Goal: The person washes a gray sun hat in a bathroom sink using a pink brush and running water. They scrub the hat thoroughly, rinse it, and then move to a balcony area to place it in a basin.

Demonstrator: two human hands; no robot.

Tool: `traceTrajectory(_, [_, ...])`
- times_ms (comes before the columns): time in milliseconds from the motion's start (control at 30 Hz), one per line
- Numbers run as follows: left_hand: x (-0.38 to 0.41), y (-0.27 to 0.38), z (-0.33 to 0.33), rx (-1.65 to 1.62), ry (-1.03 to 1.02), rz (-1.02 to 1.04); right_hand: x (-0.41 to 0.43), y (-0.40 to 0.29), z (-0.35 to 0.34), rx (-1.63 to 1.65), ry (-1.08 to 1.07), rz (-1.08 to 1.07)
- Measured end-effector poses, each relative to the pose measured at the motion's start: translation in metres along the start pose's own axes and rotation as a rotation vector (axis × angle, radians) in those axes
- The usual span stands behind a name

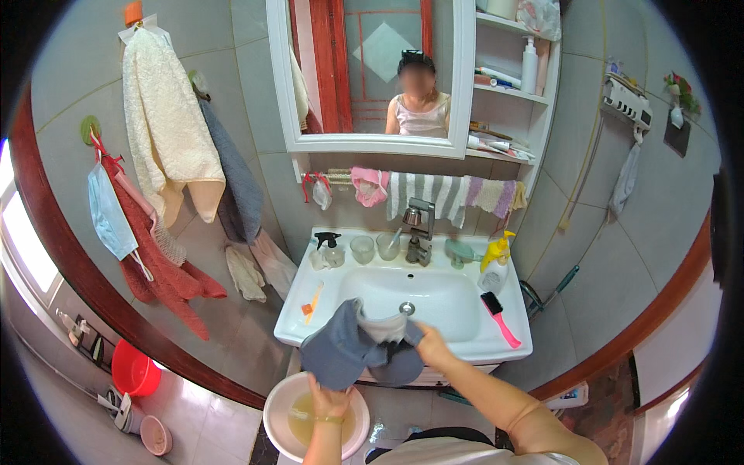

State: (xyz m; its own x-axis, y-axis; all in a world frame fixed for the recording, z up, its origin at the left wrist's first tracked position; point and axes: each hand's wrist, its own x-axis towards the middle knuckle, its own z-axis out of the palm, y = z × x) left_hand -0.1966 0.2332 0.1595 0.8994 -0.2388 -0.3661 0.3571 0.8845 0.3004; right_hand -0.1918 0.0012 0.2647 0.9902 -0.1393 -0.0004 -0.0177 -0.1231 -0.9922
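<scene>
A blue-grey cloth cap (337, 346) with a pale lining is held up between both hands, over the front edge of the white washbasin (360, 290). My left hand (330, 398) grips its underside from below, above a pale pink basin (279, 427) of cloudy yellowish water on the floor. My right hand (433, 347) pinches the cap's right edge. A further dark blue curved part hangs between the hands; whether it belongs to the same cap, I cannot tell. To the right, a pink-handled brush (504, 325) with black bristles lies on the washbasin's rim. A toothbrush (314, 302) rests on the left rim.
Behind the bowl stand a chrome faucet (419, 232), a spray bottle (331, 253), two glass cups and pump bottles (496, 261). Towels (168, 116) hang at left, and a mirror cabinet (372, 145) is above. A red basin (135, 369) stands at lower left.
</scene>
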Motion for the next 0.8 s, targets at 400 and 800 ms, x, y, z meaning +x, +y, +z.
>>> traceTrajectory(400, [-0.066,0.032,-0.104,-0.130,-0.095,0.063,-0.045,0.072,0.143,0.553,-0.555,0.173])
traceTrajectory(800, [-0.055,0.104,-0.156,0.679,0.359,0.067,-0.062,0.106,0.153,-0.070,-0.605,-0.058])
